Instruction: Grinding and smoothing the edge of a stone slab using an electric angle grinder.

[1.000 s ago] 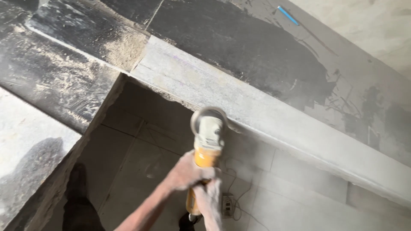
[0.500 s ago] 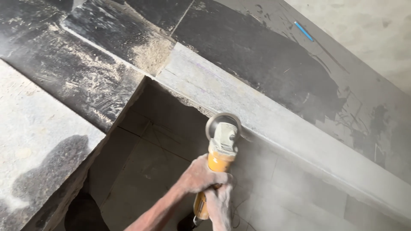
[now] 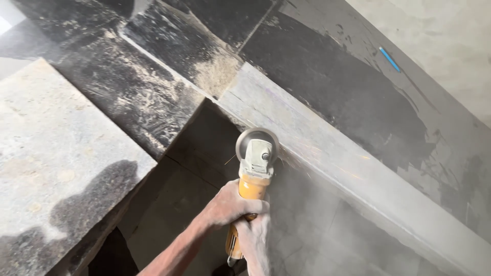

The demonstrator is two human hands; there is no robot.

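I hold a yellow angle grinder (image 3: 251, 185) with both hands. My left hand (image 3: 231, 205) wraps the yellow body just behind the grey gear head. Lower down, my right hand (image 3: 255, 240) grips the rear of the handle. The round disc guard (image 3: 257, 144) presses against the front edge of a long grey stone slab (image 3: 327, 153), a short way right of its corner. A few sparks fly from the disc, and a haze of dust hangs to its right.
Dark, dust-streaked stone (image 3: 138, 97) lies at the upper left, and a pale speckled slab (image 3: 56, 158) sits at the left. Below the edge is a recess with a tiled floor (image 3: 169, 214). A blue pencil-like stick (image 3: 389, 59) lies on the far surface.
The grinder has moved left along the slab's edge, closer to the corner. Sparks and more dust now show at the disc. Both hands keep their grip.
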